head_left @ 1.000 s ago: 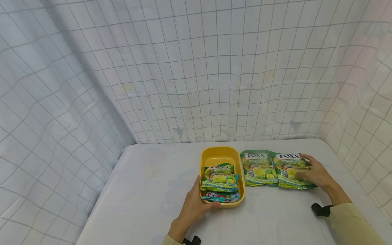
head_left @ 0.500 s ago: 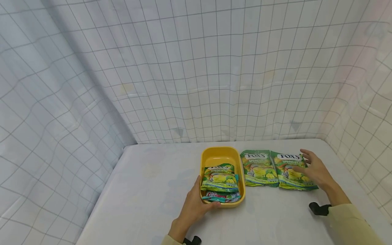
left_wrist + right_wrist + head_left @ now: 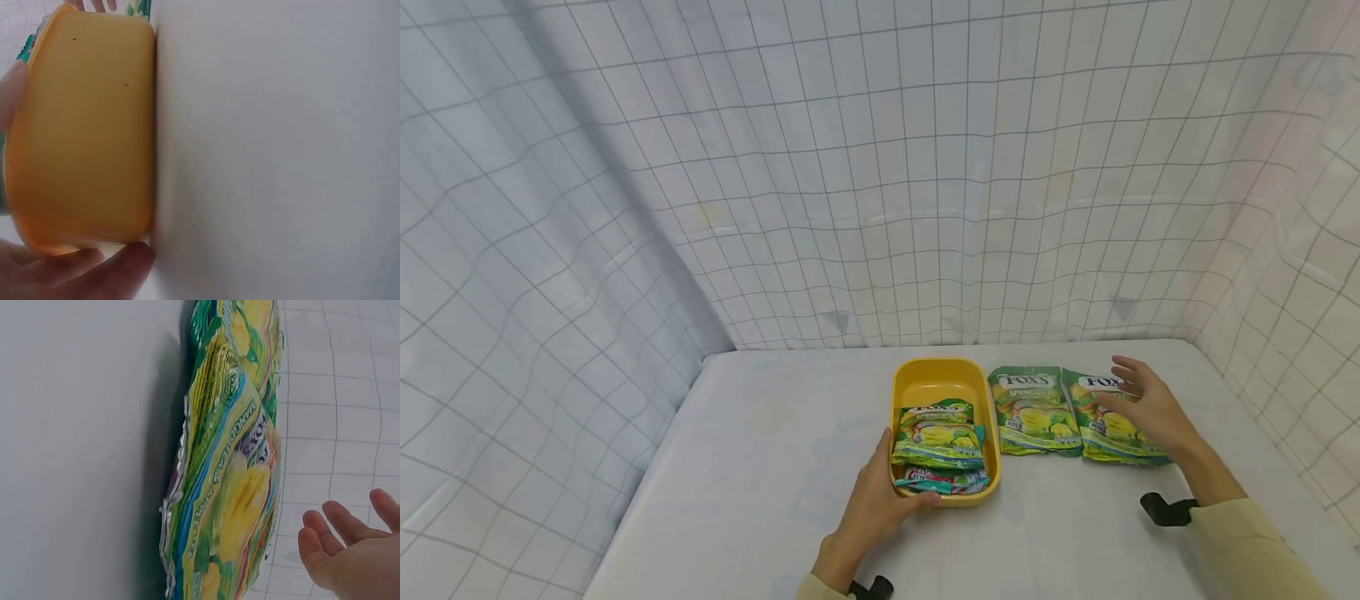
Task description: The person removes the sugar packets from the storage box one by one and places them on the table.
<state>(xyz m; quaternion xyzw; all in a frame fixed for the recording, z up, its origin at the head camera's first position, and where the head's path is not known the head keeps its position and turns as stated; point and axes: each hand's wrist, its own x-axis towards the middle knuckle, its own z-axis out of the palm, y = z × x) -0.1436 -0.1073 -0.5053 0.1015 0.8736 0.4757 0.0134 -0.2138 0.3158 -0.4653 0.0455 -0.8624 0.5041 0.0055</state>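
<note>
My left hand (image 3: 874, 500) grips the near left corner of a yellow plastic tub (image 3: 934, 377), thumb at the front rim and fingers along the left side. In the left wrist view, the tub's outer wall (image 3: 87, 131) fills the space between thumb and fingers. Inside the tub lie a green Fox's candy bag (image 3: 938, 446) and a pink-and-teal packet (image 3: 943, 481). Above the rightmost green Fox's bag (image 3: 1108, 429) hovers my right hand (image 3: 1157, 412), fingers spread and holding nothing. The right wrist view shows that hand (image 3: 356, 550) apart from the puffed bag (image 3: 231, 500).
Another green Fox's bag (image 3: 1036, 412) lies flat between the tub and the rightmost bag, close to both. A white table (image 3: 760, 467) bears everything. White grid-patterned curtains (image 3: 925, 208) rise behind it and at both sides.
My right hand has let go of the rightmost bag's right edge, lifted, and moved left over it. That bag has settled slightly. The left hand and tub stay still.
</note>
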